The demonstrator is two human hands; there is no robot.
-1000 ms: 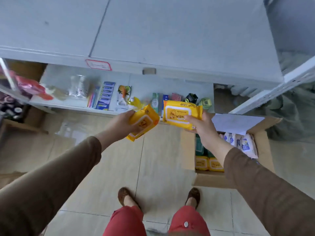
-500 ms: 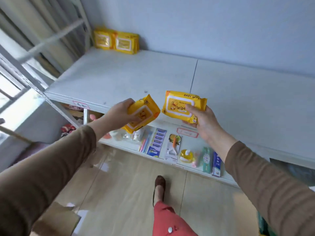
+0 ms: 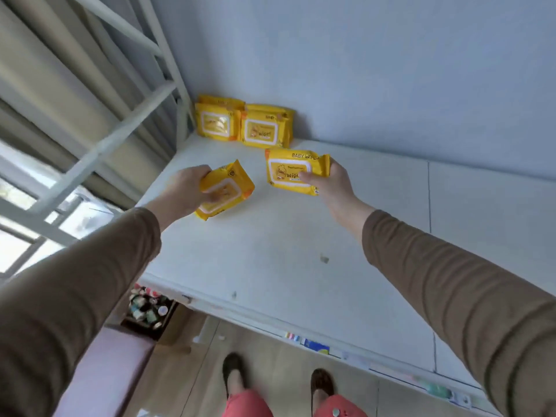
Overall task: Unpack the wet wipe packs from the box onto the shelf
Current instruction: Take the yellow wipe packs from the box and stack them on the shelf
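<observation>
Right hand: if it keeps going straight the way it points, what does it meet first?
Probably the right-hand stack of packs against the wall. The right hand holds its pack just short of that stack, above the shelf; depth is uncertain from this single view.

Each hand, left hand and right hand, grips a yellow pack above the white shelf.

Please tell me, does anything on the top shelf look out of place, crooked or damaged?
Nothing stands out. Two wipe packs stand upright in the back corner of the shelf. The left hand holds its pack tilted, and the right hand holds its pack upright. A small dark mark sits on the shelf.
</observation>
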